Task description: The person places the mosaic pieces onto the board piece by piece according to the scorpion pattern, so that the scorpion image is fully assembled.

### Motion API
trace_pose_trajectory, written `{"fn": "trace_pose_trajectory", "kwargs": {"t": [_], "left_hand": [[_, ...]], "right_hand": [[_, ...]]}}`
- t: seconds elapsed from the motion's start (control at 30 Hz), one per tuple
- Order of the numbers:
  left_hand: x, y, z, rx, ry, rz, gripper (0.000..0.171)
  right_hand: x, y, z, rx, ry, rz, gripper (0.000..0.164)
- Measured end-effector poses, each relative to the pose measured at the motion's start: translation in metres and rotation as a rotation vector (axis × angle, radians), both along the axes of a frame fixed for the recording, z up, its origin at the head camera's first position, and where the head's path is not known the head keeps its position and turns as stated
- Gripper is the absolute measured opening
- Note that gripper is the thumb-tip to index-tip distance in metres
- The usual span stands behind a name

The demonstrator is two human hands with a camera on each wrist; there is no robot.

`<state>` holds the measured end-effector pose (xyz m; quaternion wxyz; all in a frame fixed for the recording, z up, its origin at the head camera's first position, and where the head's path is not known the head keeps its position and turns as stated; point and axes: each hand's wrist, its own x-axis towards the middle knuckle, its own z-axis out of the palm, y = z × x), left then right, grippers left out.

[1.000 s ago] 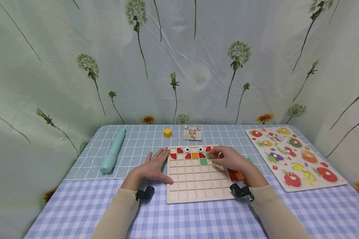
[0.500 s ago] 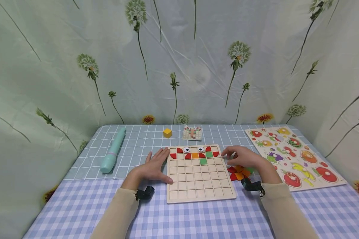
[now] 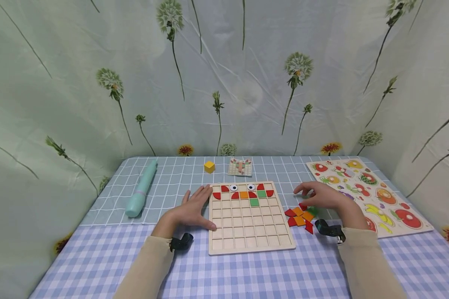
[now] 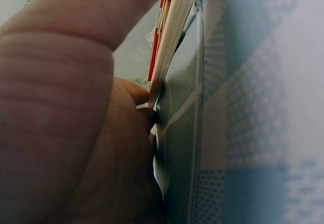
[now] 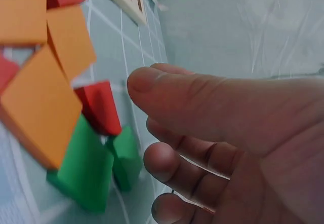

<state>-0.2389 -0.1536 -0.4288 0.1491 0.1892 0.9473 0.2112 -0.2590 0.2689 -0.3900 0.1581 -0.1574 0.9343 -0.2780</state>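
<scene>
A wooden grid board (image 3: 247,228) lies in the middle of the table in the head view. Its upper rows hold red rounded tiles, two eye tiles, an orange square and two green squares (image 3: 255,202). My left hand (image 3: 192,210) rests along the board's left edge with fingers spread; in the left wrist view, its thumb and fingertips meet the board's side. Right of the board, my right hand (image 3: 319,194) hovers beside a loose pile of red, orange and green tiles (image 3: 298,216). In the right wrist view, its fingers are loosely bent and hold nothing, with a green tile (image 5: 86,165) close by.
A small pattern card (image 3: 240,167) and a yellow cube (image 3: 209,167) sit behind the board. At the left lies a turquoise tube-shaped object (image 3: 140,193). A fruit puzzle board (image 3: 374,195) lies at the right, partly behind my right forearm.
My right hand has let go of a green square on the board's second row and moved right to the loose tiles. The left hand has stayed in place.
</scene>
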Motion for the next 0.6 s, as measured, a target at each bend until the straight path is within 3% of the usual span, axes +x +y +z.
{"fn": "trace_pose_trajectory", "kwargs": {"t": [0.6], "left_hand": [[-0.001, -0.001, -0.003, -0.014, 0.006, 0.003, 0.128]], "right_hand": [[0.001, 0.023, -0.009, 0.010, -0.008, -0.039, 0.033]]}}
